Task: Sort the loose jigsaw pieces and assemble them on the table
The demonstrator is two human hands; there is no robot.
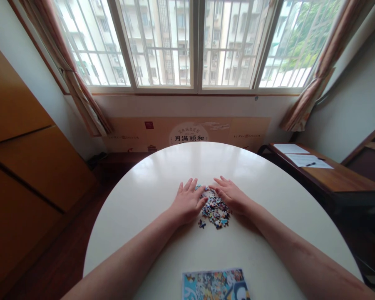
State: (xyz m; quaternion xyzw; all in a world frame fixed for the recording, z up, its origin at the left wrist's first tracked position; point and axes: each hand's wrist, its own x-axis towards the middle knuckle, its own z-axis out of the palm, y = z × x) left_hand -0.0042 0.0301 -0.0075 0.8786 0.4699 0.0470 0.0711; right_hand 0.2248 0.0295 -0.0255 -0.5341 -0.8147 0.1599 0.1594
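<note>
A heap of small jigsaw puzzle pieces [215,209] lies on the round white table [137,208], in many colours. My left hand [189,201] rests at the heap's left side, fingers spread, with its thumb and index finger over the edge of the pieces. On the right side, my right hand [232,194] lies with fingers stretched out and its fingertips at the heap's far edge. Neither hand has a piece visibly gripped. One loose puzzle piece [202,223] sits just left of the heap's near end. Parts of the heap are hidden under the fingers.
A colourful picture sheet or box [215,285] lies at the table's near side, cut off by the frame. To the right stands a wooden desk [352,177] with papers [309,161] and a pen. Barred windows [165,46] and curtains [78,91] are ahead; a wooden cabinet [21,166] is left.
</note>
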